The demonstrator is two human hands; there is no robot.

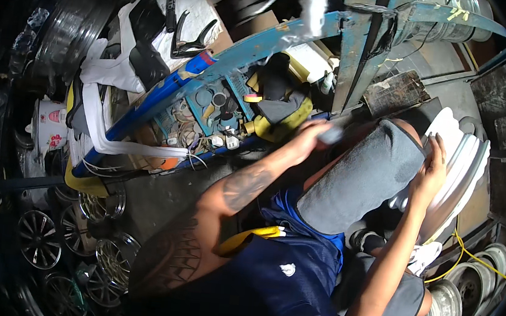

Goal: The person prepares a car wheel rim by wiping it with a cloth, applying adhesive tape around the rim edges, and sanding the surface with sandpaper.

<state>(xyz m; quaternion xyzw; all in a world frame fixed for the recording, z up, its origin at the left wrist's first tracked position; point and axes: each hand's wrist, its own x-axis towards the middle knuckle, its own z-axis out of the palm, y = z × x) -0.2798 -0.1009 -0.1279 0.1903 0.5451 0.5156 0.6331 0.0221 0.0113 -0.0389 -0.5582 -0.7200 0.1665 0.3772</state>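
Note:
A white wheel rim [470, 171] stands on edge beside my right knee. My right hand [431, 175] is on its near edge, the fingers bent over the lip. My left hand [307, 144] is raised to the left of that knee. Its fingers are closed around a small grey pad-like thing [330, 135], blurred so that its kind is unclear. Grey cloth [361, 174] covers my thigh, between the two hands. The rim's lower part is partly hidden behind my right hand and forearm.
Blue crates [235, 89] of round abrasive discs and small parts lie beyond my left arm, under a blue metal frame [264, 43]. Wheels [40, 239] crowd the left floor. More rims [467, 288] and a yellow cord [462, 251] lie at right.

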